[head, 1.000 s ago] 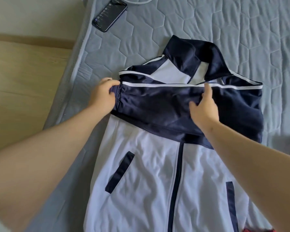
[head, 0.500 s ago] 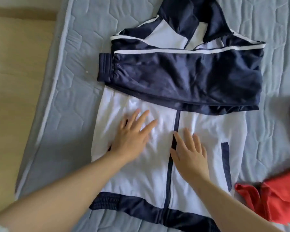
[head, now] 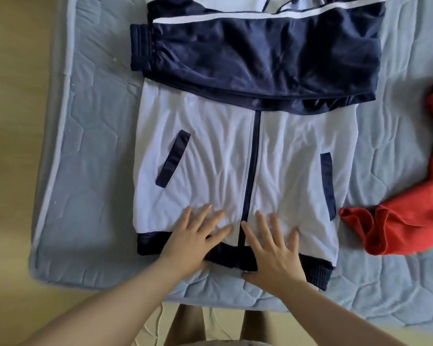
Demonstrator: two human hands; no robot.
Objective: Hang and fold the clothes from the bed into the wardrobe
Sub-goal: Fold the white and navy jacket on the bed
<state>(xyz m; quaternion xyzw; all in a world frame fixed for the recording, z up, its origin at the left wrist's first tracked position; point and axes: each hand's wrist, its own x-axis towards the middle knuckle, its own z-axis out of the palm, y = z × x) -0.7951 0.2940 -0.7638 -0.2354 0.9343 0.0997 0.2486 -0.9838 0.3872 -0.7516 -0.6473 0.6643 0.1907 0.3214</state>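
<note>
Jacket (head: 210,151), sleeves folded across: left hand (head: 195,243) and right hand (head: 273,253) flat, fingers spread, gripping nothing; grasp hem (head: 315,270) evenly at both corners before folding upward.

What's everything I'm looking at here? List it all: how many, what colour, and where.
navy-and-white zip-up track jacket: one, white body, navy sleeves folded across the chest, flat on the mattress.
crumpled red cloth garment: one, red, on the mattress right of the jacket.
grey-blue quilted mattress: one, grey-blue, under both garments.
beige floor: one, beige, left of and below the mattress.
legs: two, bare, at the mattress's near edge.
left hand: one, flat on the jacket's hem, left of the zip.
right hand: one, flat on the hem, right of the zip.
</note>
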